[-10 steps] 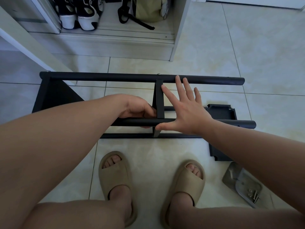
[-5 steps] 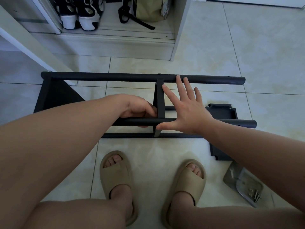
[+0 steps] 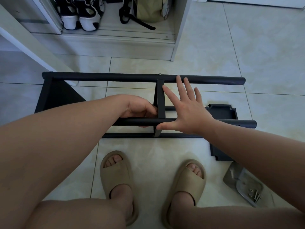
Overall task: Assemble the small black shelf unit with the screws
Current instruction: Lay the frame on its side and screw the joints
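Gripping the near tube (image 3: 231, 123) of the black shelf unit (image 3: 115, 77) with the curled left hand (image 3: 140, 108); pressing the open, spread right hand (image 3: 186, 111) against the middle panel (image 3: 160, 100) between both hands.

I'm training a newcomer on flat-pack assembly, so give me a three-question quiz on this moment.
1. True or false: the right hand lies open, fingers spread, beside the middle panel.
2. Where are the loose screws? A. in the metal tray on the floor; B. inside a sandal; C. on the shoe shelf.
3. Fill in: the left hand grips the near ___ of the frame.
Key: 1 true; 2 A; 3 bar.
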Action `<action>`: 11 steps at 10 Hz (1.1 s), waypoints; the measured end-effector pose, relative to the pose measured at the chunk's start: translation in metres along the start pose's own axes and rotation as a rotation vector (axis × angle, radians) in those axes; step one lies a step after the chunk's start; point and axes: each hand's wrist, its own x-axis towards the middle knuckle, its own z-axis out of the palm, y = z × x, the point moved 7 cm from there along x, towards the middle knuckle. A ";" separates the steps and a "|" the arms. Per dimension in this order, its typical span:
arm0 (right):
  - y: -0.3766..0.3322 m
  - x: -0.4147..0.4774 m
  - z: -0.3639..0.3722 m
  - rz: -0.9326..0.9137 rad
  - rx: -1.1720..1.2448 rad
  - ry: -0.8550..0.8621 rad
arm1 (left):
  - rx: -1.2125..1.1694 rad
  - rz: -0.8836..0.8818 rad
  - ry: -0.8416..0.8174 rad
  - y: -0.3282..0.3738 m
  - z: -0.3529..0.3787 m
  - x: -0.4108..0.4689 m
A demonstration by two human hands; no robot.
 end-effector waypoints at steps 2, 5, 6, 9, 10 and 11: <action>0.000 0.000 0.000 -0.001 -0.001 0.006 | 0.027 -0.043 0.063 -0.003 -0.003 0.004; 0.001 0.001 0.001 -0.003 -0.004 0.017 | 0.025 -0.010 -0.010 -0.002 -0.002 0.004; 0.001 0.001 0.001 -0.006 -0.002 0.022 | 0.016 -0.030 0.009 -0.004 -0.003 0.007; 0.000 0.001 0.001 -0.010 0.004 0.022 | -0.027 0.009 0.004 0.001 -0.002 0.002; 0.000 0.000 0.001 -0.008 -0.001 0.022 | 0.012 -0.006 0.026 0.000 -0.002 0.003; 0.000 0.000 0.000 -0.007 -0.001 0.025 | 0.033 -0.027 0.018 -0.001 -0.001 0.004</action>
